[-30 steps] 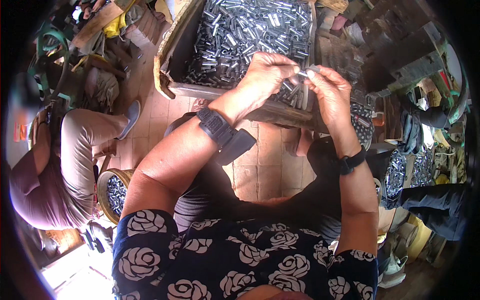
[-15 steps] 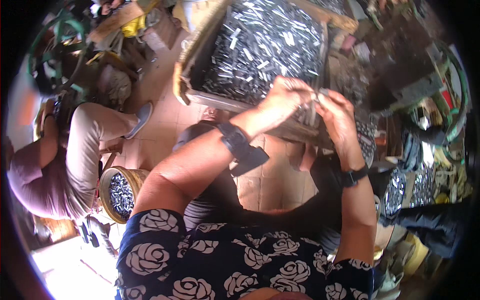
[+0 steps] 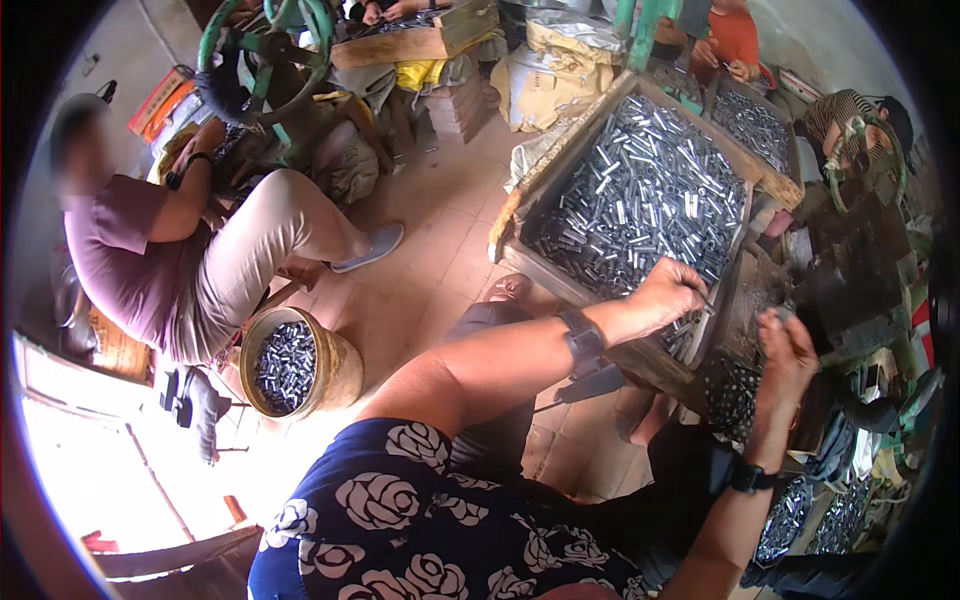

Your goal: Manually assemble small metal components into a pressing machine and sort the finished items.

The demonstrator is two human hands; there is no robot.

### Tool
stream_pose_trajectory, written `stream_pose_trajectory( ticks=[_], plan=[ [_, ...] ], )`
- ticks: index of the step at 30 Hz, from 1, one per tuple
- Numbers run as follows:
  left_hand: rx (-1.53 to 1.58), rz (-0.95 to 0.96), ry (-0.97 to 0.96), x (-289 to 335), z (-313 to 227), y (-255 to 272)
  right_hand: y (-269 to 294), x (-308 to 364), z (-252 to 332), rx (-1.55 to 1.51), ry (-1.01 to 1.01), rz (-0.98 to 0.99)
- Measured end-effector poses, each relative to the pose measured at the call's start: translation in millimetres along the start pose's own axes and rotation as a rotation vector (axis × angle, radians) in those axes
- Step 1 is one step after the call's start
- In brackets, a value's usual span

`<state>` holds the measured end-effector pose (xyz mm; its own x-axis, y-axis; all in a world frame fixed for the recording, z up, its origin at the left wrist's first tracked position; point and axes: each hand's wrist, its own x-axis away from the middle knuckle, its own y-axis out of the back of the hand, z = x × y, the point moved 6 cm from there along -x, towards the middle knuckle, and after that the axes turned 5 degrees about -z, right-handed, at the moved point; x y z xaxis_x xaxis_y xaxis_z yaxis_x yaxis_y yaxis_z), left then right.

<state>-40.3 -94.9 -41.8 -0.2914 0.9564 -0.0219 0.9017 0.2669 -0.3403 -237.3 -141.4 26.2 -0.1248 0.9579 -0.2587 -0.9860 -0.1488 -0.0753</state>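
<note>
A wooden tray in front of me holds a heap of small shiny metal tubes. Over the tray's near right corner is my left hand, its fingers pinched on a small metal tube. Further right, apart from it, my right hand is raised beside the dark machine. Its thumb and fingertips close around a small grey piece, whose kind is too small to make out.
To my left stands a bucket of short metal pieces, near a seated person. Beyond my tray lies another tray of metal pieces, with other people working behind. A green wheel machine stands far left; sacks lie at the back.
My hands, which were together over the tray's near edge, are now apart, the left by the tray corner and the right nearer the machine. The view has shifted, showing more to the left and back.
</note>
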Motion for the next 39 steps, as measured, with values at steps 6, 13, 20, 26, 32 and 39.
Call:
stream_pose_trajectory(
  ticks=[6,13,20,26,32,39],
  plan=[
    [-0.104,-0.034,-0.070,-9,4,5,87,17,75,0.048,0.156,-0.336],
    [-0.404,0.028,-0.211,-6,0,-1,180,40,128,0.502,0.622,-0.696],
    [-0.529,0.056,-0.254,-13,11,-11,242,-30,36,0.207,0.381,-0.738],
    [-0.541,0.121,-0.136,-30,28,-38,242,-37,42,0.217,0.330,-0.725],
    [-0.490,0.164,-0.160,-64,46,-57,232,-38,75,0.301,0.271,-0.612],
    [-0.462,0.085,-0.339,-108,52,-99,246,-65,108,0.540,0.136,-0.477]
  ],
)
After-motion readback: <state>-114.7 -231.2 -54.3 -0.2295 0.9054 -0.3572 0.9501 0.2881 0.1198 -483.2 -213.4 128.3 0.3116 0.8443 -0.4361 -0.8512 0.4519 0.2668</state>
